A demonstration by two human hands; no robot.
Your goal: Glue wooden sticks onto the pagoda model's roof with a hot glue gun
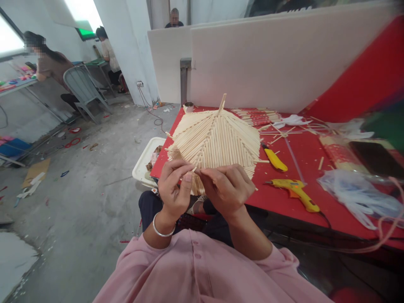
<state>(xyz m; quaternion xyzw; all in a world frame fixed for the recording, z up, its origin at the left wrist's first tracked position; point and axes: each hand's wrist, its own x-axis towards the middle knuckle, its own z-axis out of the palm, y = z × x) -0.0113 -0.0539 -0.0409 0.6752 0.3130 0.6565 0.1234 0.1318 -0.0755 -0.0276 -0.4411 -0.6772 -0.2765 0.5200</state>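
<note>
A pale structure built of thin wooden sticks (221, 141), shaped like a many-sided peaked roof, rests at the front left of the red table (284, 206). In front of its near edge, my left hand (176, 185) pinches a small pale piece (194, 169), seemingly a bit of stick, between thumb and fingers. My right hand (226, 187) is closed close beside it, fingertips pressed together at the same spot; what they hold is too small to make out. A silver bangle is on my left wrist.
Right of the structure lie a yellow cutter (275, 159), a yellow glue gun (295, 191) with its cord, plastic bags (360, 198) and a dark phone (375, 158). Loose sticks (259, 117) lie behind. A white tray (143, 164) is at the left. Seated people (55, 63) are farther back.
</note>
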